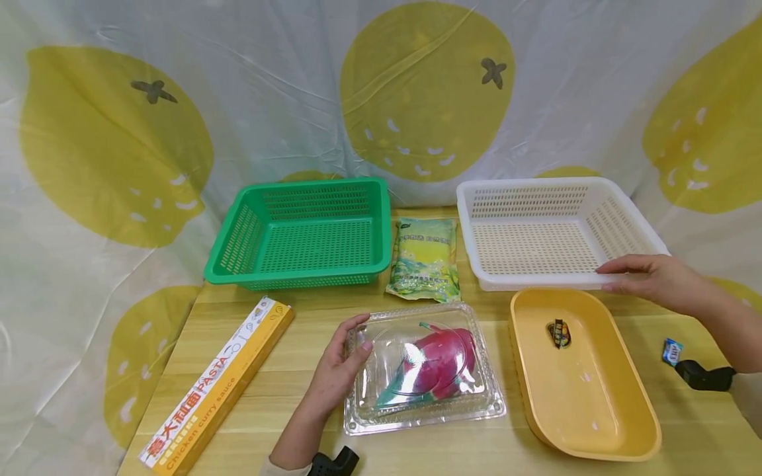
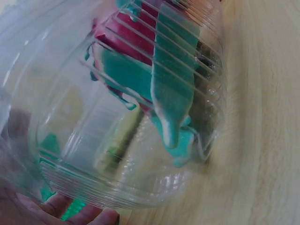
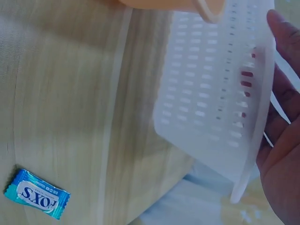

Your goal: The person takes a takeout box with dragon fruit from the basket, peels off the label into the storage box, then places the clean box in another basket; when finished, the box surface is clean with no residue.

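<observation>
A clear plastic clamshell box (image 1: 381,330) with a pink dragon fruit (image 1: 443,360) inside lies at the front middle of the table. My left hand (image 1: 339,367) grips its left side, thumb over the lid; in the left wrist view the fruit's green scales (image 2: 173,79) show through the plastic. At the back right is a white perforated basket (image 1: 530,281) with nothing in it. The right hand (image 1: 661,281) pinches its front right rim, and in the right wrist view some fingers lie behind the basket wall (image 3: 201,93).
A green basket (image 1: 297,274) stands at the back left, beside a yellow-green packet (image 1: 425,261). An orange tub (image 1: 586,396) holds a small dark wrapped piece (image 1: 558,333). Right of it lies a blue wrapped candy (image 1: 672,352). A long pasta box (image 1: 217,390) lies left.
</observation>
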A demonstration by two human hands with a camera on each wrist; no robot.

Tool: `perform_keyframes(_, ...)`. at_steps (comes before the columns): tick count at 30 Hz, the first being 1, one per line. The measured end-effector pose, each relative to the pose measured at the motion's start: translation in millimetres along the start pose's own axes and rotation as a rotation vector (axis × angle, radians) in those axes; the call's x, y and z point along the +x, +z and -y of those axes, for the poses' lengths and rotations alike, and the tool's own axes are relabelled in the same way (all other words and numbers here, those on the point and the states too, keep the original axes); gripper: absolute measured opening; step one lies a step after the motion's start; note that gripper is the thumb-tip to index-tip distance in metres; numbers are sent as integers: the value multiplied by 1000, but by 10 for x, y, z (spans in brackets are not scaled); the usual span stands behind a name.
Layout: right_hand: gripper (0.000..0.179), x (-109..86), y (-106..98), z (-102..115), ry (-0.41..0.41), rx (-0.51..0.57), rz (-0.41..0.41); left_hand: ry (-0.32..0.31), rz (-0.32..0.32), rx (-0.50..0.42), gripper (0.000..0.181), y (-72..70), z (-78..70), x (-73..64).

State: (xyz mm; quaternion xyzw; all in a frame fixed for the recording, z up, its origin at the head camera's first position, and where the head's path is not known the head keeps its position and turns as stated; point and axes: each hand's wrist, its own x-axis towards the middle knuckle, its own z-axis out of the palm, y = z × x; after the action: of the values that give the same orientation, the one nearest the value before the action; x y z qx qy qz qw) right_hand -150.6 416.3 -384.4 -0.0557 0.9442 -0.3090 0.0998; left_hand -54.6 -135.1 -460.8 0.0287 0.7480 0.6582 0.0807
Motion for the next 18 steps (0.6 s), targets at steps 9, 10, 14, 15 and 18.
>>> perform_keyframes(9, 43, 32, 48, -22, 15, -44, 52, -4, 5, -78, 49, 28, -26, -1)
perform_keyframes(10, 42, 35, 53, -23, 9, -47, 48, -12, 5, -93, 49, 26, -26, 1)
perform_keyframes(14, 37, 53, 70, -24, -14, -60, 17, -25, 14, -135, 50, 2, -40, 15)
perform_keyframes(15, 37, 56, 72, -24, -16, -63, 13, -27, 22, -148, 51, -7, -45, 19)
perform_keyframes(18, 37, 67, 78, -30, -12, -70, 8, -16, 37, -171, 52, -38, -70, 31)
